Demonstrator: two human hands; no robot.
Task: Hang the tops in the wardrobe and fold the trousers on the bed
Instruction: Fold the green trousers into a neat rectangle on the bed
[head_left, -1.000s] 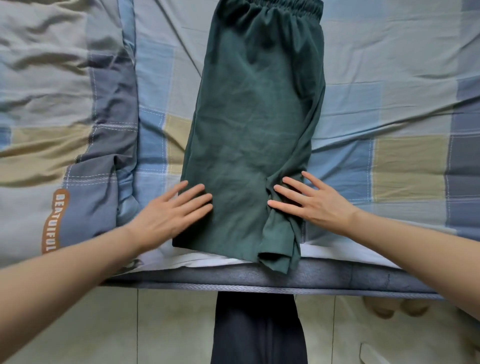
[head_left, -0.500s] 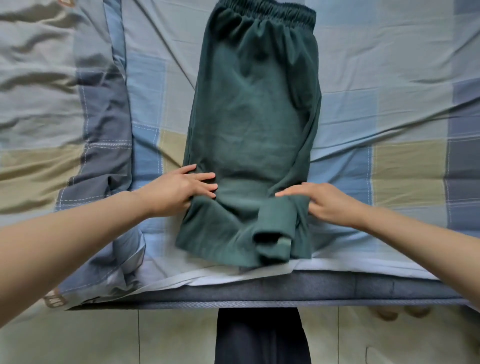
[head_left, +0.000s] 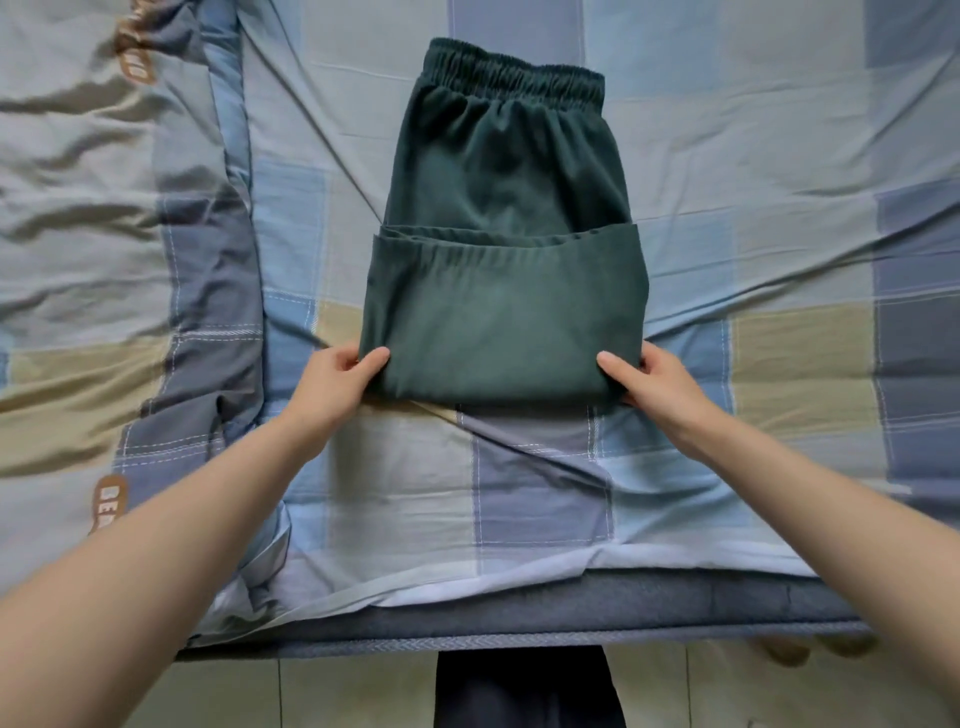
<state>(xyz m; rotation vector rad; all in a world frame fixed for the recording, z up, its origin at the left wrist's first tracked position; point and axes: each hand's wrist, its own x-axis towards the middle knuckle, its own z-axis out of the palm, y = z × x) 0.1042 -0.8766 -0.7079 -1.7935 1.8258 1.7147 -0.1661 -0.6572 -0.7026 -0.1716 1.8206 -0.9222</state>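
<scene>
**A:** What did the head view show of the trousers?

**B:** The green trousers (head_left: 504, 249) lay on the bed (head_left: 519, 478), out in front of the person and roughly centred between the arms. The leg ends were doubled up over the body of the garment, their hem edge lying across the middle, and the elastic waistband (head_left: 511, 73) was at the far end.

**A:** And the hands?

**B:** Each gripped a corner of the near folded edge. The left hand (head_left: 335, 382) pinched the left corner, thumb on top of the cloth and the fingers tucked under it. The right hand (head_left: 652, 382) did the same at the right corner. Neither was released or clenched empty; both were grasping fabric.

**A:** Which way did the long axis run?

**B:** Away from the person, from fold to waistband. The fold itself lay crosswise, spanning from one hand to the other, so both hands were about equally near.

**A:** So the next move?

**B:** Probably another fold carried forward along that axis, near edge toward the waistband, both hands lifting together. An uneven lift could skew the bundle.

**A:** Anything else in sight?

**B:** A rumpled checked quilt (head_left: 104, 234) lay to the left, well apart from the trousers.
</scene>
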